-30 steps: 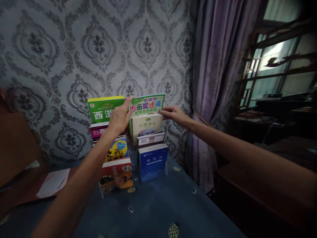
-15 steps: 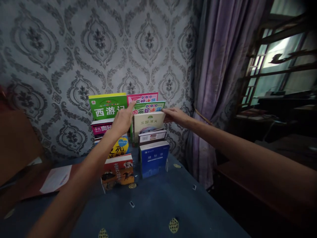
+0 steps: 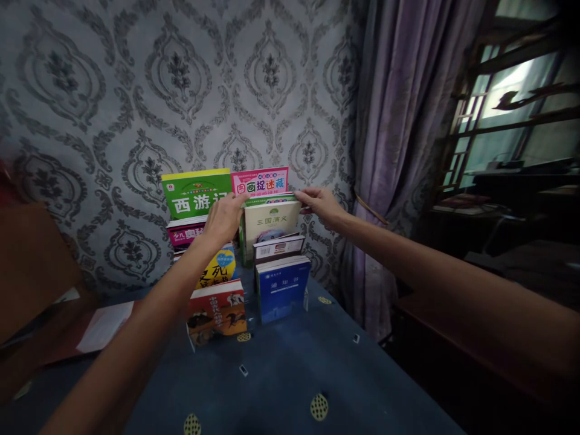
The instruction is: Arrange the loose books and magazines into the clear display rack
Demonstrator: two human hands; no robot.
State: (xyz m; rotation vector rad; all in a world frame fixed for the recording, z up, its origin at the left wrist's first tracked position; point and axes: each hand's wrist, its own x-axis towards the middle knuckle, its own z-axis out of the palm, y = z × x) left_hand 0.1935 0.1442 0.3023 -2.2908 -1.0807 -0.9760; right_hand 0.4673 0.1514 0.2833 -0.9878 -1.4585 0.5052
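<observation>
My left hand (image 3: 225,216) pinches the left upper corner of a thin green-topped book (image 3: 267,201). At that book's opposite corner, my right hand (image 3: 321,204) has thumb and fingers closed on the edge. Most of it is hidden behind a cream book (image 3: 270,222) standing upright in the right-hand row. Behind it rises a pink book (image 3: 261,182). In front of the cream book stand a dark-edged book (image 3: 279,247) and a blue book (image 3: 283,292). Left of my left hand is a green and yellow book (image 3: 193,196), partly covered by that hand.
The left row also has a magenta book (image 3: 182,234), a yellow book (image 3: 220,266) and a red-orange book (image 3: 217,314). Both rows stand on a dark blue cloth (image 3: 272,386) before a patterned wall. A purple curtain (image 3: 385,121) hangs at the right; a brown box (image 3: 34,266) is at far left.
The thin green-topped book has sunk lower behind the cream book, uncovering more of the pink cover. My right hand has shifted slightly up, and my left hand slightly down.
</observation>
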